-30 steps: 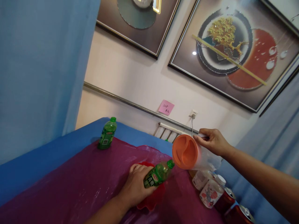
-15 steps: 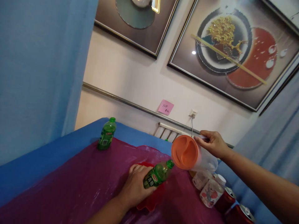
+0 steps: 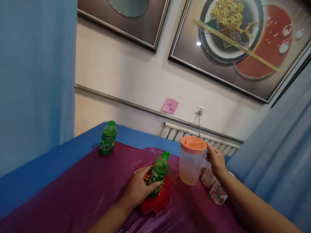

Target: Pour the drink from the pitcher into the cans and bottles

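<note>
My left hand (image 3: 139, 187) is wrapped round a green plastic bottle (image 3: 160, 166) that has no cap. The bottle stands nearly upright over a red scalloped dish (image 3: 155, 207); whether its base touches the dish, I cannot tell. To its right, my right hand (image 3: 217, 159) is closed on the handle of a clear pitcher (image 3: 190, 168) with an orange lid. The pitcher is upright with a little yellowish liquid at the bottom. The handle itself is mostly hidden behind my fingers. A second green bottle (image 3: 108, 139) stands farther back on the left.
Purple plastic sheeting (image 3: 80, 191) covers much of the blue table (image 3: 41, 168). Behind my right forearm stand a clear jar (image 3: 208, 177) and a bottle with a printed label (image 3: 218, 193). Blue curtains (image 3: 36, 74) hang at both sides, and a radiator (image 3: 178, 130) is behind the table.
My right hand has brought the pitcher from tilted to upright and lower. My left hand has straightened the green bottle over the dish. The view has shifted, and my right forearm hides the red cans.
</note>
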The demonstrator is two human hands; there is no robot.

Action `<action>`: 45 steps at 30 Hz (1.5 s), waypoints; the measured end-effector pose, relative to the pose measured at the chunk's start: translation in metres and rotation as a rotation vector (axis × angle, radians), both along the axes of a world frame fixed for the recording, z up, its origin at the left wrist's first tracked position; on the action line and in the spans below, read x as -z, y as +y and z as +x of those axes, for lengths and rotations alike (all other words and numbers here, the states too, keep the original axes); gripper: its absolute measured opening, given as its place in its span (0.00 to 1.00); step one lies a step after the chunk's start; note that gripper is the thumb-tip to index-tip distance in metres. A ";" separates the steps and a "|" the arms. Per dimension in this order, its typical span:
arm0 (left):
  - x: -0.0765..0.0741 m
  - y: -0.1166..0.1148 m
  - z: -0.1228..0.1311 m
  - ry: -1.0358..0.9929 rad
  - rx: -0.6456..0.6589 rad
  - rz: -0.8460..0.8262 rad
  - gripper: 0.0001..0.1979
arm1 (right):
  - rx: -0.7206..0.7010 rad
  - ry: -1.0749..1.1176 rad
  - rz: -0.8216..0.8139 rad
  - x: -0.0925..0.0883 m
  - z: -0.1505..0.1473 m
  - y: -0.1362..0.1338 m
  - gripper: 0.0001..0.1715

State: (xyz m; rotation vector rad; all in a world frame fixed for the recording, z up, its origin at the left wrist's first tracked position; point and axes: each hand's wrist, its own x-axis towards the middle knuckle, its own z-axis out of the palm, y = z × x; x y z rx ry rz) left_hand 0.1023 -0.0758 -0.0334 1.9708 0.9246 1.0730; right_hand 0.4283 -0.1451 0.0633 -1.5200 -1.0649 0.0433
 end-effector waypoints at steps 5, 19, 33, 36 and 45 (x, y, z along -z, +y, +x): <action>-0.001 0.005 0.001 -0.154 0.077 -0.184 0.31 | 0.018 0.183 0.040 0.056 -0.013 0.012 0.34; -0.005 0.005 0.003 -0.126 0.007 -0.194 0.31 | 0.180 0.287 0.183 0.087 -0.025 -0.007 0.32; -0.002 0.004 0.000 -0.136 0.096 -0.164 0.34 | -0.467 0.018 -0.187 0.100 -0.160 -0.042 0.49; 0.003 0.008 -0.002 -0.113 0.132 -0.131 0.33 | -0.503 0.033 -0.175 0.088 -0.162 -0.031 0.41; 0.008 0.010 0.000 -0.216 0.149 -0.119 0.32 | -0.295 0.193 0.039 0.085 -0.140 -0.053 0.34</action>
